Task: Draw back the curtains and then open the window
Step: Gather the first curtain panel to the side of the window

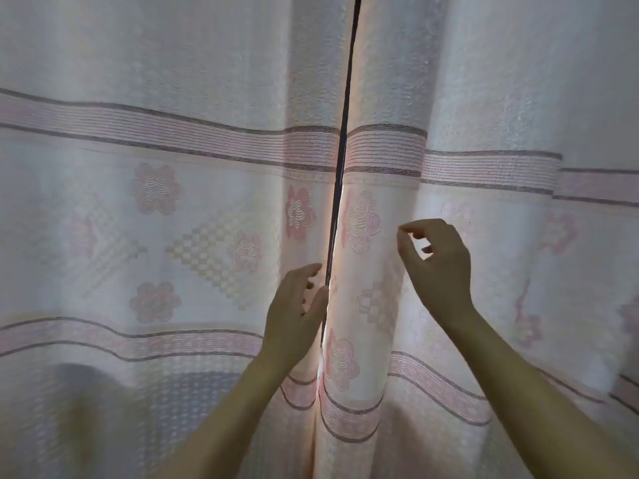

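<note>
Two pink flower curtains, the left curtain (145, 209) and the right curtain (484, 133), hang shut, meeting in the middle. The left hand (294, 316) is open at the gap. The right hand (439, 267) curls loosely, holding nothing.

No table or floor here, just two pale pink flowered curtains (173, 209) hanging and filling everything, their edges meeting at a dark slit (340, 160) running 12 to 6 o'clock.
</note>
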